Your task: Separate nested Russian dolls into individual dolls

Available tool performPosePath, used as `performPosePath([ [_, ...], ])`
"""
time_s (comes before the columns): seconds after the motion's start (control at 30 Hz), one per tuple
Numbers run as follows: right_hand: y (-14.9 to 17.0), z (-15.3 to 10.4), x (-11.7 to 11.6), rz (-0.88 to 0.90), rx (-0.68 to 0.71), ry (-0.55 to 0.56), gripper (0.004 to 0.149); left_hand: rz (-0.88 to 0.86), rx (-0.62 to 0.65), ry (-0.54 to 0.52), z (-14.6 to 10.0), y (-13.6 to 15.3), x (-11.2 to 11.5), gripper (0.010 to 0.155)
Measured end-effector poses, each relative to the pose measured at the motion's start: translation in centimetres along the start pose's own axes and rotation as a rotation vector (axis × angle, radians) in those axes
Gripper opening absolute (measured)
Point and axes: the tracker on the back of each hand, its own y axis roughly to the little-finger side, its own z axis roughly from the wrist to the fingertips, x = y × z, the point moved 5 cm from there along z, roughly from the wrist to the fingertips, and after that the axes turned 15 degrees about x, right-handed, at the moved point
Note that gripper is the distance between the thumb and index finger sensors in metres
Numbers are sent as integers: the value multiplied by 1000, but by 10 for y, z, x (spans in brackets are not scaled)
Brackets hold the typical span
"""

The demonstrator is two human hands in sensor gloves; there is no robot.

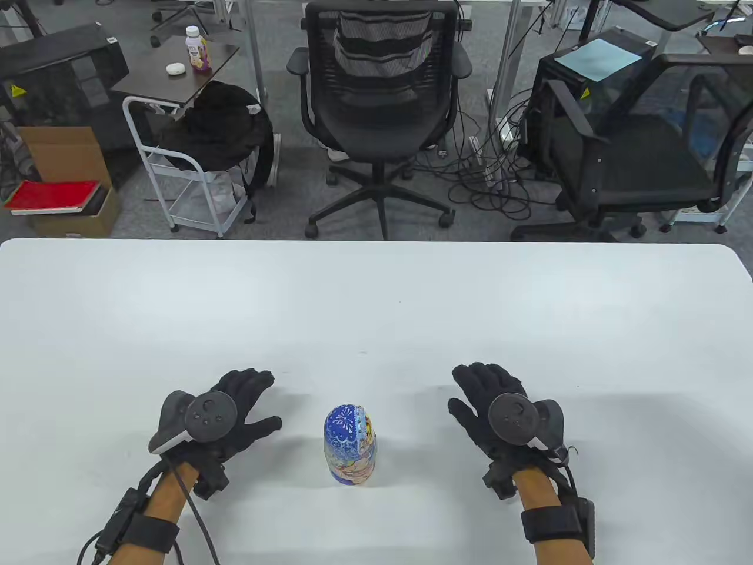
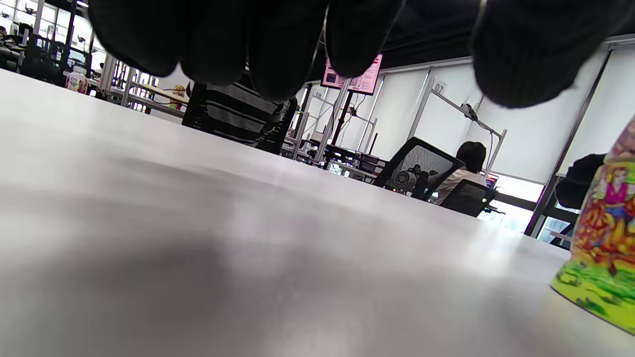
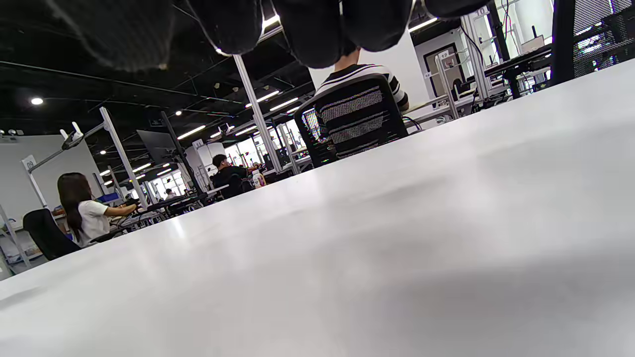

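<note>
A painted Russian doll (image 1: 350, 444) with a blue top stands upright and closed on the white table (image 1: 376, 306), near the front edge. Its lower body shows at the right edge of the left wrist view (image 2: 603, 248). My left hand (image 1: 247, 406) rests open on the table to the doll's left, apart from it. My right hand (image 1: 479, 400) rests open on the table to the doll's right, also apart. Both hands hold nothing. In the wrist views the gloved fingers (image 2: 278, 44) (image 3: 307, 29) hang from the top edge above the table.
Beyond the table's far edge stand a black office chair (image 1: 379, 100), a second chair (image 1: 641, 141) at the right and a white cart (image 1: 188, 176) at the left. The white tabletop stretches wide behind and beside the doll.
</note>
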Motion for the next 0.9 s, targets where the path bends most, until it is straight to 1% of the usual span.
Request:
performPosePath([
  [0.1,0,0,-1,3,1,0,65,-23,-10,19,0,0,3,82],
  [0.23,0,0,0,-4,2,-4,66,-22,-4,-7,-2,-2,-2,83],
  [0.37,-2,1,-3,6,9,-16,67,-58,19,-45,-2,-10,-9,85],
  [0.43,-4,2,-5,14,14,-29,68,-121,58,-63,1,-19,-12,94],
  [0.47,-4,2,-6,14,15,-34,68,-174,79,-91,2,-27,-15,98],
  [0.57,-7,3,-6,13,22,-40,68,-256,142,-141,10,-52,-21,103],
  [0.67,-9,4,-8,22,28,-52,68,-275,202,-152,18,-78,-23,104],
  [0.73,-11,4,-9,30,35,-62,68,-269,233,-140,22,-93,-21,103],
  [0.83,-16,5,-16,66,56,-93,69,-248,243,-137,25,-104,-17,107],
  [0.9,-24,7,-25,85,75,-146,70,-269,248,-148,30,-110,-12,110],
])
